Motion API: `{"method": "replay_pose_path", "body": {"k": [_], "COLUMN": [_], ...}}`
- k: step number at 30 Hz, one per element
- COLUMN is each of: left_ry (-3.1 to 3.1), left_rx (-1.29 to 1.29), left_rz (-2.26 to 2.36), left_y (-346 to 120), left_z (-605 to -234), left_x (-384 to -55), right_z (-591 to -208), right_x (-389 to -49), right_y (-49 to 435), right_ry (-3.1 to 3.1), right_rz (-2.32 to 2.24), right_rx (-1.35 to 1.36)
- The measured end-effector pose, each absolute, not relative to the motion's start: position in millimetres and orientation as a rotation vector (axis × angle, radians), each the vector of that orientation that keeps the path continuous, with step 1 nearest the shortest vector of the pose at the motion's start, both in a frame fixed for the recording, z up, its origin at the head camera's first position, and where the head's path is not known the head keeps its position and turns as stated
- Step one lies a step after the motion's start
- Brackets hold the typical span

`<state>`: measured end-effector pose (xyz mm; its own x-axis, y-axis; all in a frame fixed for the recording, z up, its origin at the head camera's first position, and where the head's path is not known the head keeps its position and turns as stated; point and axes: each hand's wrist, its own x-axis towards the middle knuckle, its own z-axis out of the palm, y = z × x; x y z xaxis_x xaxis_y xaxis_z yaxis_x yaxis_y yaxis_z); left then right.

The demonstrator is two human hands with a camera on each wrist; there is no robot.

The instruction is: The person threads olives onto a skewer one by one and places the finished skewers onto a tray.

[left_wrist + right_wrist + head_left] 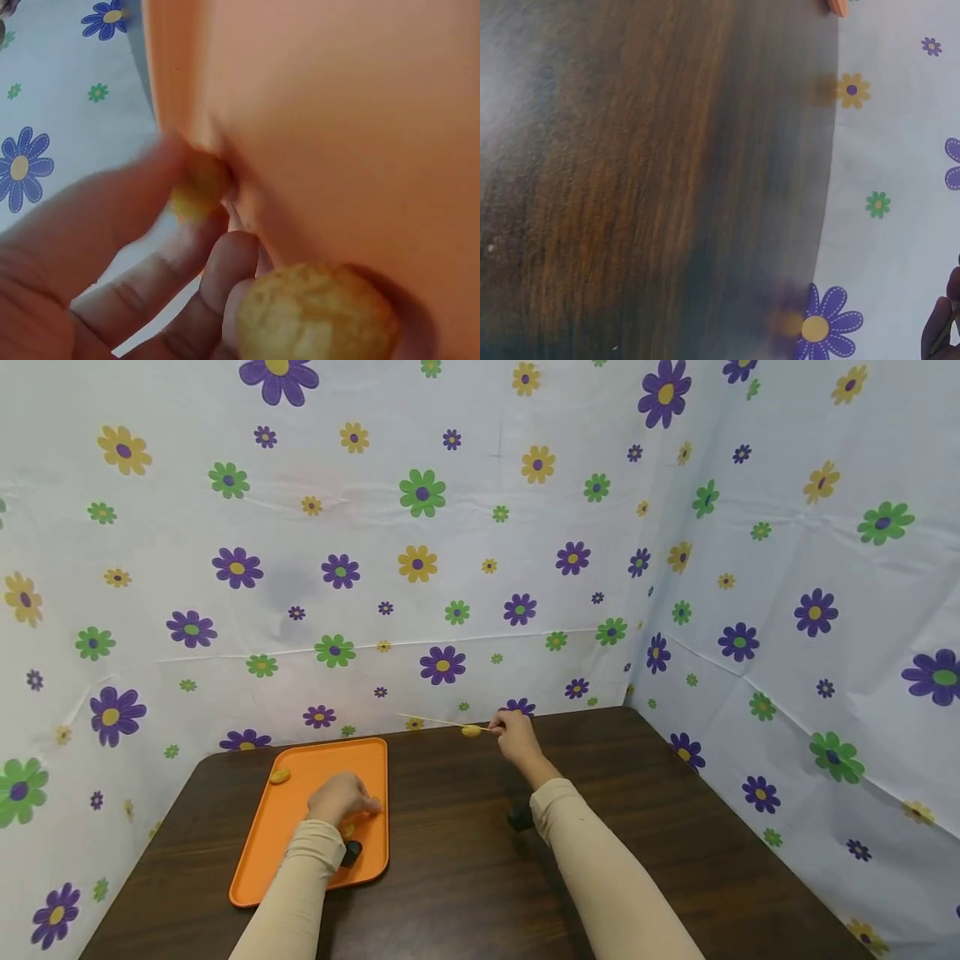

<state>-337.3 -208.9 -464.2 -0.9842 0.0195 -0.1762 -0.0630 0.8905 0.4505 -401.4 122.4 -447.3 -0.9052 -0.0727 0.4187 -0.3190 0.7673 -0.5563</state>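
Two-handed scene, clock faces read in the head view. A thin, straight, pale skewer [427, 719], apparently wood, is pinched near one end by the right hand [517, 739], thumb and fingers together on it; the free end is aimed at about 9 o'clock. An oval, yellow skewered nugget [471, 731] is carried on the stick, just beside the fingertips; whether it is pierced right through is too small to tell. Skewer and nugget are held above the table's far edge.

The left hand [341, 797] is lowered over the tray at 3 o'clock. A small, rounded, yellow pinched nugget [196, 191] is clamped between thumb and fingers, near the tray wall; some blur there.

Container: a rectangular orange tray [322, 762], smooth, plastic-looking, round-cornered, low raised rim. Inside, a golden, lumpy, wrinkled loose nugget [319, 315] is seen lying close to the left hand's fingers, at about 7 o'clock from the pinched one. An oval far nugget [280, 776] is placed at 11 o'clock, by the rim.

The tray is set on a dark brown wood-grain table [450, 877], backed by a creased white flower-print sheet [300, 527]. Both arms are covered by cream sleeves [600, 868].
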Motion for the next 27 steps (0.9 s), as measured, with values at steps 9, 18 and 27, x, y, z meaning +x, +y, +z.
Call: {"method": "replay_pose_path", "body": {"k": [9,18,27], "left_ry": [2.998,3.044,2.973], "left_rx": [0.152,0.369,0.423], "left_rz": [0.831,1.170,1.443], "left_y": [-210,-204,-200], "left_z": [-461,-453,-450], "left_x": [-346,-353,-356], "right_z": [-451,-453,-456], "right_x": [-399,-393,-392], "right_y": [129,127,126], "right_ry": [-2.629,-2.641,-2.650], "right_rz": [0.952,0.931,0.902], "right_rx": [0.302,0.399,0.460]}}
